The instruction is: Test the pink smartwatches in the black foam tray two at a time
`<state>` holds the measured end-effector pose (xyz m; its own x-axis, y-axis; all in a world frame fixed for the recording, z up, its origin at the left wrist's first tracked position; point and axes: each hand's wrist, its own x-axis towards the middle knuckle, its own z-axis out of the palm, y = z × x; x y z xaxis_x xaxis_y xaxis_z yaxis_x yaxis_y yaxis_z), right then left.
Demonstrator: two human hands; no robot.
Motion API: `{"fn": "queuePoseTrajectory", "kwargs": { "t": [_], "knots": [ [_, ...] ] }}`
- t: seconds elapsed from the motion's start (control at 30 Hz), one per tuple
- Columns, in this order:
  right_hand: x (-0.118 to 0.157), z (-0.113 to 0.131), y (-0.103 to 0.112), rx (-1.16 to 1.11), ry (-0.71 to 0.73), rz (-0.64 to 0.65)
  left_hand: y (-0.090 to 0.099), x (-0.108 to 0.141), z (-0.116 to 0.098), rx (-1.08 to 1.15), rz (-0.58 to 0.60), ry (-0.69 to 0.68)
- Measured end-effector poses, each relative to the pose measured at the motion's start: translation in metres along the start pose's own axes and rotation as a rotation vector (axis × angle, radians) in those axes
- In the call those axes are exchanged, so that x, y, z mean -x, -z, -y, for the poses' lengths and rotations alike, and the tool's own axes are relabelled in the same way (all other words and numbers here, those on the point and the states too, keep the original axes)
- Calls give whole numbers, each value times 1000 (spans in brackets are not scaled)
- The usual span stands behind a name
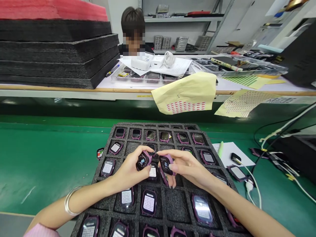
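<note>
My left hand (128, 170) is closed round a purple smartwatch (142, 161), whose dark screen shows a lit dial. Between the fingers of my right hand (191, 168) is another purple smartwatch (166, 164), also with a lit dial. A further purple-edged piece (163, 177) shows just under it by my right fingers; whether it is held too, I cannot tell. Both hands are above a dark foam tray (175, 204) with square pockets. Many pockets hold purple watches, some with white grid screens like this watch (149, 202), others dark. My hands cover the pockets in the middle.
Right of the tray, a white sheet (228, 152), a green pen (220, 149), more watches and white cables (258, 191) lie on the green surface. A raised shelf (116, 86) ahead carries stacked black foam (49, 56) and plastic trays. Yellow sticker sheets (187, 89) overhang its edge. A person sits behind.
</note>
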<state>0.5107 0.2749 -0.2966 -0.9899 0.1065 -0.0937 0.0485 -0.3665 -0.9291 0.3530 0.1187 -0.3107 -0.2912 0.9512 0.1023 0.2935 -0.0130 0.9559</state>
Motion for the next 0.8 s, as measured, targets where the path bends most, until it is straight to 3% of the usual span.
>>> {"fn": "queuePoseTrajectory", "kwargs": {
  "t": [0.13, 0.27, 0.8],
  "knots": [
    [1, 0, -1, 30, -12, -3, 2, 0, -1, -46, 14, -57],
    [1, 1, -2, 42, -6, -28, 3, -1, -3, -31, -42, -30],
    [3, 2, -2, 157, -4, -70, 4, -3, -1, -58, -62, -24]
  ]
}}
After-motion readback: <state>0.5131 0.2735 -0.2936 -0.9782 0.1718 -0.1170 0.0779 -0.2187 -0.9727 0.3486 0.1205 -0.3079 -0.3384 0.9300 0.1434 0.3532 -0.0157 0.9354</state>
